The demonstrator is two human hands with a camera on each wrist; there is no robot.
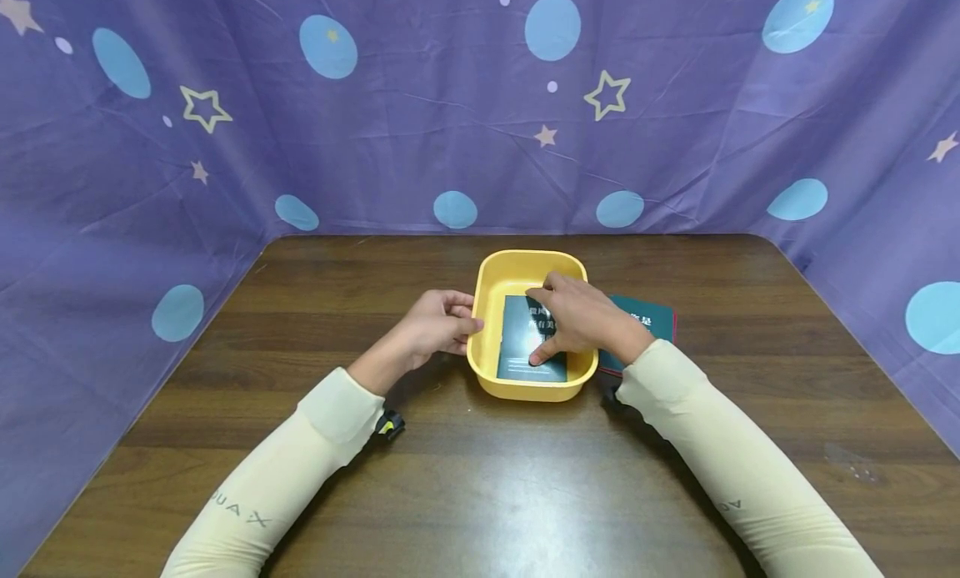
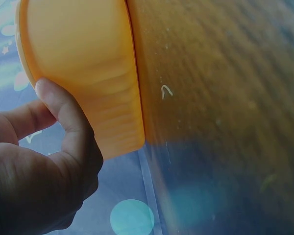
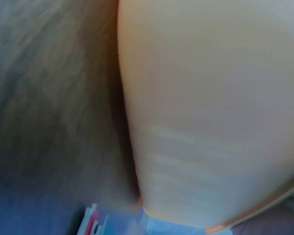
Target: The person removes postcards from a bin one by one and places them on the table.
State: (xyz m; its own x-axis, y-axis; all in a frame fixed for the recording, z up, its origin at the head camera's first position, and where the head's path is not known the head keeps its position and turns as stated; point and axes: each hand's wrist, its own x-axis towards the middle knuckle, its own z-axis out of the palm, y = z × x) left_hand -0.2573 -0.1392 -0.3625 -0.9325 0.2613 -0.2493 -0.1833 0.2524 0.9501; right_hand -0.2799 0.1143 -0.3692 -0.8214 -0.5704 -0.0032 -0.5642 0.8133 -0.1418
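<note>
A yellow plastic bin (image 1: 486, 379) stands on the table. My left hand (image 1: 438, 326) holds its left side, thumb at the rim and fingers along the outer wall. In the left wrist view the thumb tip of that hand (image 2: 54, 161) meets the bin rim (image 2: 22, 46). Inside the bin lies a dark green book (image 1: 517, 340) with pale lettering on its cover. Over its right part my right hand (image 1: 581, 315) reaches in with thumb and index finger spread, the thumb on the cover. Its other fingers are hidden. The right wrist view is mostly filled by the bin's outer wall (image 3: 210, 107).
Just right of the bin, more dark green books (image 1: 654, 318) with a red edge lie on the wooden table (image 1: 360, 278), partly behind my right wrist. A purple patterned curtain (image 1: 397, 136) hangs around the table's back and sides.
</note>
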